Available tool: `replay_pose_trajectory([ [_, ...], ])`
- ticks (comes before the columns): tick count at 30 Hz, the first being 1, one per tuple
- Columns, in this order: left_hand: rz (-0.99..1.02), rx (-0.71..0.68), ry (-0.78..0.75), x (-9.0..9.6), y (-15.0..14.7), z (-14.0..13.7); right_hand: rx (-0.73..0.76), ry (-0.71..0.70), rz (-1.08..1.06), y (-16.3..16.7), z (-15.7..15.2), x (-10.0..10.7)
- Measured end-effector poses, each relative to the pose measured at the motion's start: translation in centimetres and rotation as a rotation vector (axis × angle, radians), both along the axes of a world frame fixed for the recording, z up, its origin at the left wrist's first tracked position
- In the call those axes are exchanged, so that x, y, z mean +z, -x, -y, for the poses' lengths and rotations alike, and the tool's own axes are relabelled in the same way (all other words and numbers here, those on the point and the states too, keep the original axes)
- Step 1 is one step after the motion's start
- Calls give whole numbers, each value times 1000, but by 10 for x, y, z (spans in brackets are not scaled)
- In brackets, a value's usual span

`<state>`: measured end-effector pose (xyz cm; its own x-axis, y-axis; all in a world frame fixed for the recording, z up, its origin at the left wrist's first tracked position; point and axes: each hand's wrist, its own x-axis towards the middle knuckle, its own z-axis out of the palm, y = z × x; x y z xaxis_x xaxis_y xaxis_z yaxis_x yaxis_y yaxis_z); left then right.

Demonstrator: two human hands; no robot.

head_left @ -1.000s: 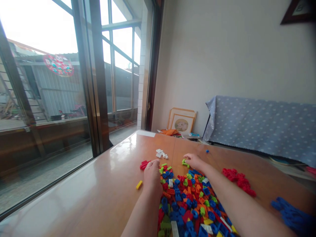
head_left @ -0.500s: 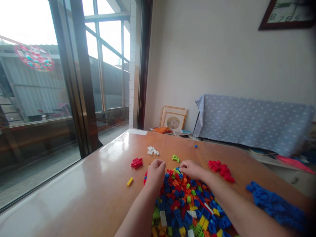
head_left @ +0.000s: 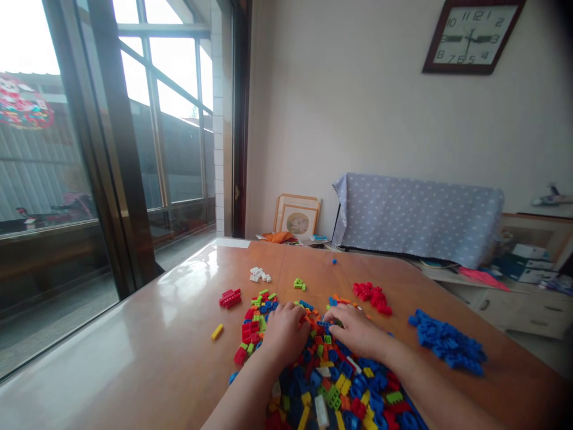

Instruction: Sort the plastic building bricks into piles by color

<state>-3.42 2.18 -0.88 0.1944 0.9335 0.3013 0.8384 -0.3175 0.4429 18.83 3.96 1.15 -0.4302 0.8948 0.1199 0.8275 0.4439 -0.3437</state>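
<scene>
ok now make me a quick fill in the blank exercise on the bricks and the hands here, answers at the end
The lone brick left of the mixed pile is coloured ____.
The hand nearer the all-blue pile is the person's ____ one.
The small cluster between the white pieces and the larger all-red pile is light ____.

Missing words: yellow; right; green

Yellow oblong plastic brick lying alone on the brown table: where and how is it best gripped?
Probably at mid-length, pinched across its two long sides, from above, with the nearer left hand. The yellow oblong plastic brick lies slantwise on the glossy brown table, apart from the heap of multicoloured plastic bricks, so both long sides look free to pinch.
</scene>
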Motion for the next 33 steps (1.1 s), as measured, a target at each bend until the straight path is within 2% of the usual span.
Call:
replay_pose_trajectory([
  [6,-105,-70,13,5,-3,6,-21,-34,-70,-29,23,-10],
  [10,-127,-93,15,7,-4,7,-90,-39,-136,-43,26,-20],
  [14,-148,-101,4,5,-6,7,-96,-65,-219,-48,30,-27],
  [19,-164,-149,-12,4,-8,10,-66,-111,-266,-56,37,-22],
  [24,-180,-197,25,8,-12,15,-81,-124,-206,-67,40,-16],
  [33,-122,-241,47,20,-16,27,-77,-119,-172,-64,47,-14],
])
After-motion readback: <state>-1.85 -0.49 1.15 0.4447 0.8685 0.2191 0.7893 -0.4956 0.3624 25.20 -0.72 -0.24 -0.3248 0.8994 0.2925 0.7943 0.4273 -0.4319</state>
